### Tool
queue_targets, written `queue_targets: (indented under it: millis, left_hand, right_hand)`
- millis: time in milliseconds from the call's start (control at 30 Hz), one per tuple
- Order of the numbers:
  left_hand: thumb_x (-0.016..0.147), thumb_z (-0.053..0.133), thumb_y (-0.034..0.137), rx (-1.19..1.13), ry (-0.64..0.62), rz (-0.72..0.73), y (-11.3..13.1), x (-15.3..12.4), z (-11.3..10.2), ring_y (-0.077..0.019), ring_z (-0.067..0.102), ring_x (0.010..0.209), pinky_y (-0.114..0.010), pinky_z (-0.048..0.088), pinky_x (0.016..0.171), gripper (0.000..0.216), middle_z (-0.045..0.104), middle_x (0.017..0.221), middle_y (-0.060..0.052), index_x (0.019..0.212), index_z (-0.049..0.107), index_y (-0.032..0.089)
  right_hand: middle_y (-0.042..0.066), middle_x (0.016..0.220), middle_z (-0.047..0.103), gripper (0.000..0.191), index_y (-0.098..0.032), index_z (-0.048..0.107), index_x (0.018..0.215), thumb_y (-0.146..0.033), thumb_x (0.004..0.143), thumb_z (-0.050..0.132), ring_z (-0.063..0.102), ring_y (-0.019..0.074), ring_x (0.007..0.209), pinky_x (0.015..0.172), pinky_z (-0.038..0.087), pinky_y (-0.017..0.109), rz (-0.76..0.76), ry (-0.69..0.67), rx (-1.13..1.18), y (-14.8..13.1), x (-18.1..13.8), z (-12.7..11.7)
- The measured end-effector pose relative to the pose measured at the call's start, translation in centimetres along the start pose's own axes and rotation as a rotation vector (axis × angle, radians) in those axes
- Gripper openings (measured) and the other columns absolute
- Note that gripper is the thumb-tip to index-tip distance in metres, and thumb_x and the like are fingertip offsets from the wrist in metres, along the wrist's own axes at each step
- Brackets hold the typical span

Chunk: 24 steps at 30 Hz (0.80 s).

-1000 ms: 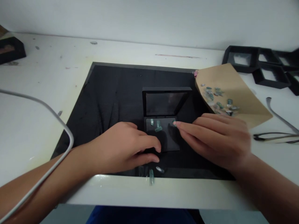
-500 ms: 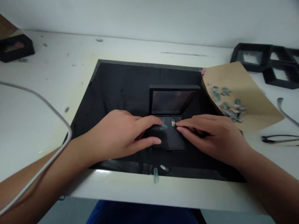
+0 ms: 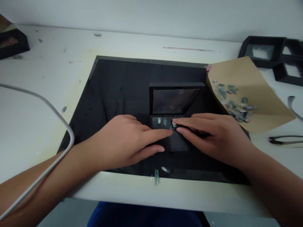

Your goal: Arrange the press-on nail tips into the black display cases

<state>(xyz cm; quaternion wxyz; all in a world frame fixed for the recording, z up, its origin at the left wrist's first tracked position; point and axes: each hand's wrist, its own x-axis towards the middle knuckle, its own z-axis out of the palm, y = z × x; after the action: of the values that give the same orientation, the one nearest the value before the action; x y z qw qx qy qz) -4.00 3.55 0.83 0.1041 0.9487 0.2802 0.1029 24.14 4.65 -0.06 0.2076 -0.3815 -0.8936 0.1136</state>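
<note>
A small black box (image 3: 178,142) stands with its windowed lid (image 3: 174,101) raised. On the dark card inside lie small green press-on nails (image 3: 165,122), and a pale-tipped press-on nail (image 3: 159,121) is at the left end of the row. My left hand (image 3: 132,138) reaches in from the left, index finger stretched to a nail it partly covers, thumb apart and holding nothing. From the right comes my right hand (image 3: 213,134), its index fingertip and thumb close about a green and pink press-on nail (image 3: 174,125) on the card.
Under the box is a black mat (image 3: 123,82) on a white table (image 3: 42,104). Brown paper (image 3: 260,104) at the right holds several loose nails. Two more nails (image 3: 156,177) lie near the front edge. Black boxes (image 3: 265,50), eyeglasses (image 3: 284,140) and a white cable (image 3: 47,108) surround it.
My left index finger has slid right and toward me, uncovering nails at the left of the row. My right index fingertip has moved left onto the green and pink nail.
</note>
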Motion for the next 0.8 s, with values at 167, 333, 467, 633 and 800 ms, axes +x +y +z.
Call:
queue_targets:
  millis: [167,333,467,633,800]
  left_hand:
    - [0.116,0.045,0.044,-0.047,-0.061,-0.03,0.1,0.1,-0.2,-0.0204,0.075,0.067,-0.037,0.048,0.067,0.041,0.082,0.088,0.002,0.148,0.062,0.026]
    - [0.116,0.042,0.045,0.049,-0.098,-0.063,1.0,0.2,-0.4,-0.0237,0.071,0.06,-0.041,0.051,0.065,0.05,0.08,0.082,0.002,0.155,0.055,0.017]
    - [0.114,0.046,0.047,0.129,-0.091,-0.08,1.4,0.2,-0.3,-0.0246,0.066,0.054,-0.041,0.051,0.06,0.057,0.077,0.077,0.003,0.159,0.048,0.012]
    - [0.114,0.046,0.05,0.163,-0.059,-0.06,1.0,0.1,-0.1,-0.0249,0.064,0.055,-0.038,0.046,0.057,0.065,0.072,0.071,0.004,0.164,0.035,0.011]
    - [0.111,0.049,0.058,0.07,-0.092,-0.213,0.9,0.0,-0.2,-0.0217,0.063,0.055,-0.032,0.039,0.053,0.079,0.068,0.066,0.004,0.167,0.026,0.007]
  right_hand:
    - [-0.002,0.077,0.074,0.02,-0.026,0.086,0.114,-0.03,0.103,0.07,0.069,0.0108,0.064,0.054,0.046,0.024,-0.008,-0.008,0.038,0.4,0.0,-0.2]
    - [-0.002,0.074,0.07,0.018,-0.028,0.087,0.111,-0.033,0.104,0.071,0.066,0.0095,0.062,0.054,0.045,0.023,-0.023,-0.031,0.095,0.8,0.0,-0.5]
    - [-0.002,0.072,0.071,0.015,-0.025,0.087,0.108,-0.03,0.101,0.075,0.066,0.0104,0.063,0.055,0.046,0.023,-0.021,-0.008,0.12,0.7,0.1,-0.4]
    - [-0.002,0.071,0.07,0.013,-0.022,0.086,0.106,-0.028,0.097,0.079,0.064,0.0117,0.064,0.057,0.048,0.024,-0.008,0.041,0.16,0.6,0.2,0.1]
    - [-0.004,0.07,0.067,0.016,-0.024,0.084,0.112,-0.029,0.097,0.077,0.06,0.0102,0.059,0.055,0.046,0.024,0.071,0.071,0.124,0.4,0.1,0.6]
